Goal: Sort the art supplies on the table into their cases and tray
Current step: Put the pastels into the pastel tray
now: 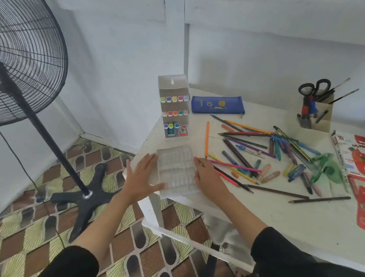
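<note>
At the near-left corner of a white counter [263,218], tiled floor below, steadied the clear tray [176,169] between left grip [140,177] and right grip [207,176], fingers straight, clasping nothing. Saw the pink pencil [234,165] just beside the right grip, tip toward it, shaft running rightward; judged that side nearer.

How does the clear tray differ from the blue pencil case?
The clear tray is transparent with compartments; the blue pencil case is opaque. The tray sits between the left hand and right hand at the near corner; the case lies farther back, untouched. Both lie flat on the table.
</note>
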The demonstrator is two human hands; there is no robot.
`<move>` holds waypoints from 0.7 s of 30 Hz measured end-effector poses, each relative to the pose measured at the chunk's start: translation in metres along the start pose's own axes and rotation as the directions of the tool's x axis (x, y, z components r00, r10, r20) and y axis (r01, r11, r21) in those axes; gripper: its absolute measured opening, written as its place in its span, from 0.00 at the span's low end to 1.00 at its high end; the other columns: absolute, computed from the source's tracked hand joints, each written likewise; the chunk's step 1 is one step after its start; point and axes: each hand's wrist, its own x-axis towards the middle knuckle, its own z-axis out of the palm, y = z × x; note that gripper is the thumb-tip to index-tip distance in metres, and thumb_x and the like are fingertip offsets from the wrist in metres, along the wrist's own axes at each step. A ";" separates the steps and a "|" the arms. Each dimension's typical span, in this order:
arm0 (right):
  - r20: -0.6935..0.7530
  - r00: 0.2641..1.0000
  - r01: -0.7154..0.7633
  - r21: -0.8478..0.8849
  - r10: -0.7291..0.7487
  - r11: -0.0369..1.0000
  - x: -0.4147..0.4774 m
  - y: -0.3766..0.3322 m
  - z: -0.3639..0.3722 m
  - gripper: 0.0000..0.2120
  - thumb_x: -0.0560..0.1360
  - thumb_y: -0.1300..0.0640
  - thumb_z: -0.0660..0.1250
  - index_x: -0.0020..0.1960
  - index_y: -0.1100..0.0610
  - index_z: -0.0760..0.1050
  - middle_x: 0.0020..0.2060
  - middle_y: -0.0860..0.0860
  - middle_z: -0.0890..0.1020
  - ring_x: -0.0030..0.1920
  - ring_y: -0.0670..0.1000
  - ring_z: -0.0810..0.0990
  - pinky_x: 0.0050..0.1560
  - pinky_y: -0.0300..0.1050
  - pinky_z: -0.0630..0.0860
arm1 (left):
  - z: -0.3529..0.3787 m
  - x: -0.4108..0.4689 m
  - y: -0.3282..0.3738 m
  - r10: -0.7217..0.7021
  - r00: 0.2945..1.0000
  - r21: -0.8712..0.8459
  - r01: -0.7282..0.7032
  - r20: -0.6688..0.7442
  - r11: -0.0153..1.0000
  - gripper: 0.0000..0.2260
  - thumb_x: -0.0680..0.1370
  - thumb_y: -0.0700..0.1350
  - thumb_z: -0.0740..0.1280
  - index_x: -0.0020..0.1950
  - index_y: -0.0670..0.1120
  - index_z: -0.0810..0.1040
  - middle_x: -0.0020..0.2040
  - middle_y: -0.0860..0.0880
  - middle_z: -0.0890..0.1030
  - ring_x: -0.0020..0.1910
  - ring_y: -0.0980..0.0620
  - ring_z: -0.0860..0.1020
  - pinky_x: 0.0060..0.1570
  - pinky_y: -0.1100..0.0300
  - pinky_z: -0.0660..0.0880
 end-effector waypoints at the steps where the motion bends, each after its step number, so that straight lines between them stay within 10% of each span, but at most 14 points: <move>1: 0.002 1.000 -0.014 -0.007 0.014 1.000 0.000 0.003 -0.002 0.25 0.80 0.64 0.54 0.76 0.64 0.51 0.72 0.58 0.60 0.73 0.55 0.58 0.73 0.44 0.56 | 0.000 0.004 0.001 0.031 0.999 -0.007 -0.030 0.026 1.000 0.54 0.60 0.83 0.44 0.78 0.53 0.44 0.77 0.58 0.44 0.75 0.61 0.38 0.69 0.39 0.29; 9: -0.162 0.987 0.009 0.061 0.001 0.998 0.001 0.051 -0.033 0.13 0.77 0.63 0.63 0.61 0.65 0.76 0.53 0.59 0.76 0.53 0.56 0.75 0.53 0.43 0.70 | 0.001 0.040 0.030 0.109 0.991 -0.157 -0.096 0.079 0.983 0.57 0.59 0.81 0.55 0.78 0.49 0.45 0.77 0.54 0.55 0.76 0.60 0.45 0.73 0.49 0.34; 21: -0.237 0.920 -0.348 -0.131 0.311 0.928 0.023 0.078 -0.043 0.08 0.77 0.59 0.64 0.50 0.64 0.75 0.51 0.57 0.74 0.47 0.56 0.75 0.41 0.43 0.67 | 0.005 0.037 0.022 0.085 0.994 -0.131 -0.094 -0.073 0.987 0.47 0.63 0.73 0.61 0.75 0.49 0.56 0.70 0.47 0.63 0.70 0.46 0.60 0.71 0.49 0.54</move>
